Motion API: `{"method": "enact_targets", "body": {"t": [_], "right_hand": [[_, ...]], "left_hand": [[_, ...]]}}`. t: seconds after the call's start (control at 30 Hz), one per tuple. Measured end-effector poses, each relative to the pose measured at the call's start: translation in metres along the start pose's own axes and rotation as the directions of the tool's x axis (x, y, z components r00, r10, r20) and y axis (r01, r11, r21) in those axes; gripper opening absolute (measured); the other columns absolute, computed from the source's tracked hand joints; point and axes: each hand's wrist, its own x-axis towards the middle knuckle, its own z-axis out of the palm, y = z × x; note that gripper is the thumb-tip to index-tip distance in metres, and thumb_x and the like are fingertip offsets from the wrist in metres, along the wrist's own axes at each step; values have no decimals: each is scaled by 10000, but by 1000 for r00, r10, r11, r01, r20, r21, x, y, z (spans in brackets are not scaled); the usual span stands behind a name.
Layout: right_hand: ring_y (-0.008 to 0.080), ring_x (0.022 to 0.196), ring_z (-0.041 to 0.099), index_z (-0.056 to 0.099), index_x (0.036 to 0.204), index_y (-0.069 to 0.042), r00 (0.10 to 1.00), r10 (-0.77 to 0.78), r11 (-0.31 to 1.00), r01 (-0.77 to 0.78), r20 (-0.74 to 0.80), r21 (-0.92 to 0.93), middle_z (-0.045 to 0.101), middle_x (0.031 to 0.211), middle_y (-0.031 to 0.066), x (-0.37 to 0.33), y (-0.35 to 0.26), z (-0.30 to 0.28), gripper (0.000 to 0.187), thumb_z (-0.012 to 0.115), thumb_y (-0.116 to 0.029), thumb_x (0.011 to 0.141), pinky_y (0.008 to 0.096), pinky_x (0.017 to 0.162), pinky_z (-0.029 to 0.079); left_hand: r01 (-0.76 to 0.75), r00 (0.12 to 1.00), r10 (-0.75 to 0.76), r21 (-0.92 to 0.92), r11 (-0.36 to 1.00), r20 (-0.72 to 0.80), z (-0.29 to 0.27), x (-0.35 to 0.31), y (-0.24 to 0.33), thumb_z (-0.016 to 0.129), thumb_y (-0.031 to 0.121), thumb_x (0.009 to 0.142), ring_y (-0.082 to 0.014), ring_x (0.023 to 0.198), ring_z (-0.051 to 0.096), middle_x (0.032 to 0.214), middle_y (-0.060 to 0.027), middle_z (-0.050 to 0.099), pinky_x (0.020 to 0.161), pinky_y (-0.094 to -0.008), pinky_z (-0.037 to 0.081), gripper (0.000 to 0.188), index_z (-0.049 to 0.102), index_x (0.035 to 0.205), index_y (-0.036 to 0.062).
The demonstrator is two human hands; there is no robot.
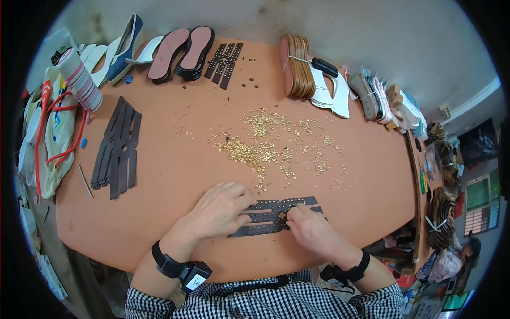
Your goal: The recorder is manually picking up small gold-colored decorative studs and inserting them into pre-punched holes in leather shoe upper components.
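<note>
A dark, slotted sandal upper (pixel 260 229) lies flat near the table's front edge, its strips dotted with rows of small metal studs. My left hand (pixel 223 208) is closed over its left end, thumb and curled fingers pressing the strips. Thumb and fingers of my right hand (pixel 313 228) are pinched together at the right of its middle, by a small diamond-shaped opening. Whatever sits between those fingertips is hidden. Just beyond the upper, many tiny gold studs (pixel 249 154) are scattered in loose heaps.
Plain dark uppers (pixel 122 151) are stacked at the left, near a thin metal rod (pixel 85 181). Another studded upper (pixel 223 65), pink-topped soles (pixel 195 50) and a blue shoe (pixel 125 50) stand at the back. Tied bundles of soles (pixel 297 66) line the back right.
</note>
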Motion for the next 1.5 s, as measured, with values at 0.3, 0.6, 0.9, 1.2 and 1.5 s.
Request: {"method": "enact_targets", "body": {"t": [0.3,0.6,0.9,1.2,1.5], "right_hand": [[380,787,602,521,880,-20,983,133,984,-146,123,105,617,840,181,16,9,-8,170,641,-128,825,452,687,478],[368,811,621,530,840,-32,980,148,977,-166,136,131,622,828,172,21,9,-7,169,668,-125,810,446,700,482],[300,780,644,591,919,-4,905,414,813,-320,-95,487,636,847,185,-22,39,-7,153,629,-144,868,381,687,515],[270,738,635,613,954,-5,760,447,866,-237,-471,439,634,826,149,27,119,-20,153,646,-120,858,349,662,511],[262,736,618,608,946,-14,792,367,928,-275,-488,252,629,826,133,50,134,-17,134,639,-50,820,364,673,501]], "left_hand": [[-17,1000,16,-34,999,-7,2,1,-2,721,155,692,-282,898,578,944,-78,601,799,-392,475,307,664,977,58],[27,999,-26,-22,999,38,-4,2,3,738,185,713,-270,898,583,929,-73,601,777,-381,475,290,672,969,68],[-226,973,-14,-968,105,-229,-58,-10,80,798,123,660,-296,881,592,951,-173,626,791,-378,459,278,679,878,-2],[86,689,681,-906,-415,-247,-84,-19,125,613,-31,865,-291,815,629,1023,-220,641,633,-316,540,113,647,956,-89],[-439,813,276,-851,-288,-512,-91,-4,153,612,2,875,-302,768,621,970,-244,619,593,-333,540,71,641,848,-57]]}}
